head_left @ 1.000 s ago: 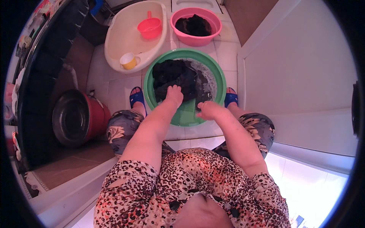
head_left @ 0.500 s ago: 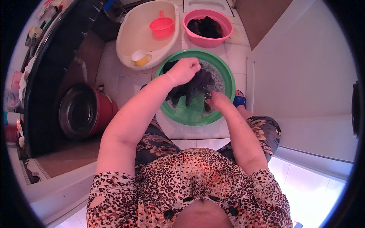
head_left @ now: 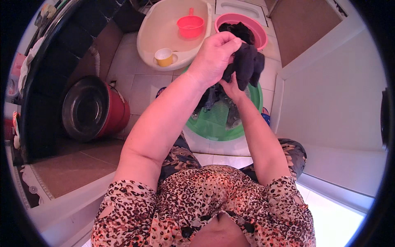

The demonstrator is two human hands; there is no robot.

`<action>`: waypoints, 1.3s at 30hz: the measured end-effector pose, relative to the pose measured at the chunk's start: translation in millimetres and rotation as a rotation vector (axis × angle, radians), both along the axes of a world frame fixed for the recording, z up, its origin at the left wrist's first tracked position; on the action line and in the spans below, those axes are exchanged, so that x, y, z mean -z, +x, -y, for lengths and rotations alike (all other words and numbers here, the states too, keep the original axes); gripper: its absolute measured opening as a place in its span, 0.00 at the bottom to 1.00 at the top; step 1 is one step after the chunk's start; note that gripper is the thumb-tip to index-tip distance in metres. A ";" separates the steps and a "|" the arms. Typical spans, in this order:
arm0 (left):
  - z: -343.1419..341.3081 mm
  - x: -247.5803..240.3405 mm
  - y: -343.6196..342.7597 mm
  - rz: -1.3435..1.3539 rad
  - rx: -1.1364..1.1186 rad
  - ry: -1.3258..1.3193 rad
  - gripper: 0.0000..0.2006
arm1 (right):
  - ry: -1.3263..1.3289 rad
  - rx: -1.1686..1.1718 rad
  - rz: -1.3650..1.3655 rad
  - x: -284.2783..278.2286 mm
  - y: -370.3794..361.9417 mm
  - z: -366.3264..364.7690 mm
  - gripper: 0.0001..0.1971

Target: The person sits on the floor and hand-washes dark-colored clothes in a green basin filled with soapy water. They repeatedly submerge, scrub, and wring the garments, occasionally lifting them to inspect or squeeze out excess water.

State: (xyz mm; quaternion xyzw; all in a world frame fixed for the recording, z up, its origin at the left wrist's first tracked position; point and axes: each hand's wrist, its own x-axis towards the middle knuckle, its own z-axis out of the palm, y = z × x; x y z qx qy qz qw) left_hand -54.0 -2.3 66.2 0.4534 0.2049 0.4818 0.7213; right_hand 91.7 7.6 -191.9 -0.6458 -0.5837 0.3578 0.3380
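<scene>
A wet black cloth garment hangs bunched above the far side of the green basin. My left hand pinches its top, thumb and fingers pressed together. Lower down, my right hand grips the same garment from beneath, its fingertips partly hidden by the folds. Sudsy water lies in the basin, with more dark cloth soaking below my left wrist. What kind of garment it is, I cannot make out.
Beyond the basin stand a cream baby bath holding a red dipper and a yellow mug, and a pink basin with dark cloth. At left is a red bucket beside a black bowl. A white panel rises at right.
Both hands have risen and moved away from me, lifting the black garment out of the water. My right hand has left the basin's near right part and joined the left. The view has shifted slightly.
</scene>
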 end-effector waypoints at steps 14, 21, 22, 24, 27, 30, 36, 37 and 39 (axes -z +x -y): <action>-12.7 -69.4 -46.8 0.366 -0.024 0.165 0.17 | 0.176 0.116 -0.753 -150.1 18.9 -11.7 0.18; -15.2 -70.1 -54.4 0.427 -0.051 0.163 0.18 | 0.333 0.162 -1.045 -250.0 11.3 -2.4 0.15; -15.8 -68.0 -55.3 0.395 -0.109 0.131 0.18 | 0.376 0.156 -1.052 -261.0 14.9 -1.4 0.12; -22.1 -60.0 -58.2 0.318 -0.157 0.059 0.19 | 0.409 0.176 -1.064 -289.9 14.2 1.1 0.09; -41.5 -29.3 -58.6 0.179 -0.164 -0.014 0.17 | 0.468 0.148 -1.027 -319.4 28.2 -8.2 0.10; -49.8 1.2 -44.4 0.023 -0.206 -0.106 0.11 | 0.520 0.137 -1.007 -352.2 30.3 -4.8 0.10; -50.8 39.3 -9.5 -0.331 -0.123 -0.096 0.08 | 0.509 -0.009 -0.883 -359.4 48.1 13.0 0.10; -51.0 44.0 -11.2 -0.409 -0.110 -0.076 0.08 | 0.454 0.014 -0.834 -349.2 50.3 10.5 0.11; -55.9 59.8 -12.4 -0.567 -0.055 -0.052 0.09 | 0.354 0.078 -0.727 -319.8 62.1 7.8 0.14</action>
